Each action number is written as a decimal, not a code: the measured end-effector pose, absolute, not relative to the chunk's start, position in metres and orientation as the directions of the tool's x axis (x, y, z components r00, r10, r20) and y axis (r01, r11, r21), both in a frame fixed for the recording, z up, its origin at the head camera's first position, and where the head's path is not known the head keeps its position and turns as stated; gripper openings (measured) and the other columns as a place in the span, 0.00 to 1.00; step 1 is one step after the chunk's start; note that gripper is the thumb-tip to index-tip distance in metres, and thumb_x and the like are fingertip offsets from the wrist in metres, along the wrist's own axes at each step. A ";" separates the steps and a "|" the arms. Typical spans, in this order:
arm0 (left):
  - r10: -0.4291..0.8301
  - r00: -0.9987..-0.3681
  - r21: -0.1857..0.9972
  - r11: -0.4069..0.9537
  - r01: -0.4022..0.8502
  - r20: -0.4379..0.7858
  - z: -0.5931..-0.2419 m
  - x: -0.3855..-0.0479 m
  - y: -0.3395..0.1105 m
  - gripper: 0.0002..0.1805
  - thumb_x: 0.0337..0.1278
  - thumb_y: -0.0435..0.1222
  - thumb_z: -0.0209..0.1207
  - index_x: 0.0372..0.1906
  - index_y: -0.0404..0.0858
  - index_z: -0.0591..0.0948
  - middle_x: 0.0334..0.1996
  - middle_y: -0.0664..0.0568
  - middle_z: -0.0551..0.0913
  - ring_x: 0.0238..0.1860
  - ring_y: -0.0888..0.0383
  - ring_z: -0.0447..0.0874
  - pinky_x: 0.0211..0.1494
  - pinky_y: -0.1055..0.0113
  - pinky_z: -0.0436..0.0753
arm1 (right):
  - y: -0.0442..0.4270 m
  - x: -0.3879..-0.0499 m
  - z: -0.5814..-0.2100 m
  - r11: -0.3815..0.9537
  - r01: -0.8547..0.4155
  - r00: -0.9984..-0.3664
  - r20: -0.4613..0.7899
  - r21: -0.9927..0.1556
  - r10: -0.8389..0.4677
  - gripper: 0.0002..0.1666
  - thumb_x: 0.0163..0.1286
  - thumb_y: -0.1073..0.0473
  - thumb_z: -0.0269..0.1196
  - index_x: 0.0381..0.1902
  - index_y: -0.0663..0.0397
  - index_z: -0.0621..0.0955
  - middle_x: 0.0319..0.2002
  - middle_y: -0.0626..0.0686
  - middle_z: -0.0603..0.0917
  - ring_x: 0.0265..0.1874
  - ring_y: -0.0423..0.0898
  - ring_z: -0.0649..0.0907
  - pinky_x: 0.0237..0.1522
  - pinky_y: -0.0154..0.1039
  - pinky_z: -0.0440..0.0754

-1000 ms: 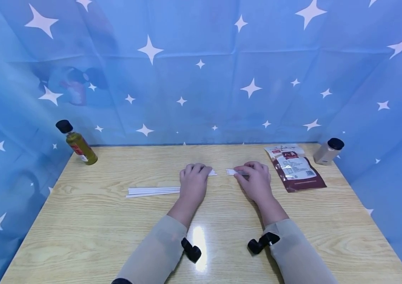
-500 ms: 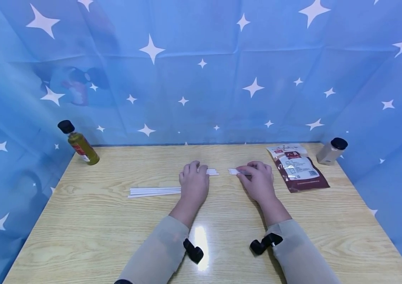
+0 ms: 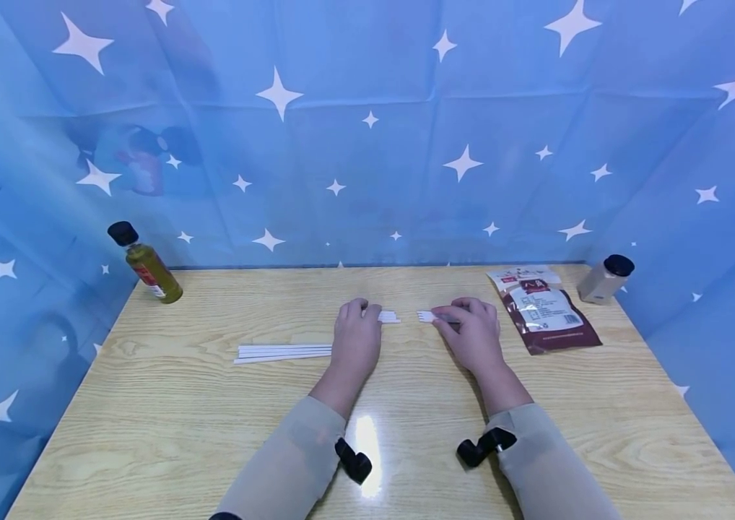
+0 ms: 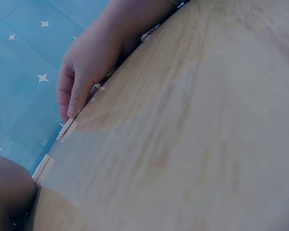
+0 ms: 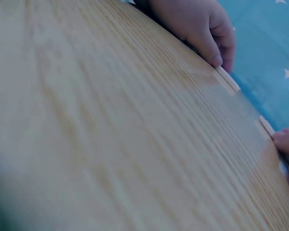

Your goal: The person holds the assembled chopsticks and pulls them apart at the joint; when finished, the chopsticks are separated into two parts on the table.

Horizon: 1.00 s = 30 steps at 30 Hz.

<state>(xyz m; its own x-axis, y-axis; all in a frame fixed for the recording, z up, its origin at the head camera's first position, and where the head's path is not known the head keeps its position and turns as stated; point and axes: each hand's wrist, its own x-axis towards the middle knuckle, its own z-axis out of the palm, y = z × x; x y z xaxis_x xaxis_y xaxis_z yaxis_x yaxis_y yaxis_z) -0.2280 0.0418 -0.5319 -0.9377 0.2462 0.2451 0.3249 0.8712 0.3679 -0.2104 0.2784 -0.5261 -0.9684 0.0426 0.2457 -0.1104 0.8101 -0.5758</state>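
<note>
My left hand (image 3: 356, 338) holds several white sticks (image 3: 389, 316) between thumb and fingers, their ends showing to its right. Across a small gap, my right hand (image 3: 471, 334) pinches a second group of white stick ends (image 3: 426, 316), which point left; the part under its fingers is mostly hidden. More long white sticks (image 3: 283, 352) lie side by side to the left, their right ends hidden by my left hand. In the left wrist view, my right hand (image 4: 94, 62) has its thumb on the sticks (image 4: 66, 129), low at the table surface.
A bottle of green-yellow liquid (image 3: 154, 274) with a black cap stands at the back left. At the back right, a maroon and white packet (image 3: 544, 310) lies flat beside a black-capped jar (image 3: 598, 283). A blue curtain with white stars (image 3: 367, 173) hangs behind the table (image 3: 166, 419).
Fingers of my left hand have shifted slightly, and a little more of the sticks beside its thumb shows. My right hand keeps its pinch. The head view has moved slightly.
</note>
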 end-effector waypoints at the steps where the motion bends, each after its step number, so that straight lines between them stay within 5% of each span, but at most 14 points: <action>1: 0.247 -0.937 0.366 0.872 0.326 0.246 -0.532 -0.228 0.042 0.16 0.80 0.37 0.60 0.64 0.39 0.82 0.66 0.39 0.75 0.69 0.42 0.71 0.71 0.50 0.75 | 0.279 -0.211 -0.527 0.810 -0.113 -0.967 0.250 -0.575 0.043 0.11 0.75 0.53 0.72 0.53 0.45 0.92 0.63 0.64 0.79 0.66 0.69 0.68 0.66 0.69 0.61; 22: 0.252 -0.895 0.370 0.843 0.390 0.369 -0.531 -0.224 0.041 0.21 0.72 0.37 0.65 0.65 0.38 0.82 0.61 0.43 0.79 0.65 0.44 0.75 0.67 0.48 0.76 | 0.278 -0.208 -0.528 0.800 -0.153 -0.950 0.310 -0.580 0.042 0.16 0.72 0.53 0.75 0.55 0.50 0.91 0.60 0.63 0.80 0.64 0.68 0.69 0.66 0.68 0.62; 30: 0.262 -0.830 0.357 0.809 0.467 0.492 -0.532 -0.219 0.037 0.17 0.65 0.36 0.69 0.58 0.40 0.87 0.58 0.44 0.81 0.62 0.45 0.77 0.63 0.46 0.78 | 0.278 -0.211 -0.530 0.760 -0.352 -0.826 0.564 -0.546 0.022 0.10 0.67 0.62 0.77 0.45 0.58 0.91 0.47 0.62 0.86 0.54 0.65 0.76 0.60 0.61 0.68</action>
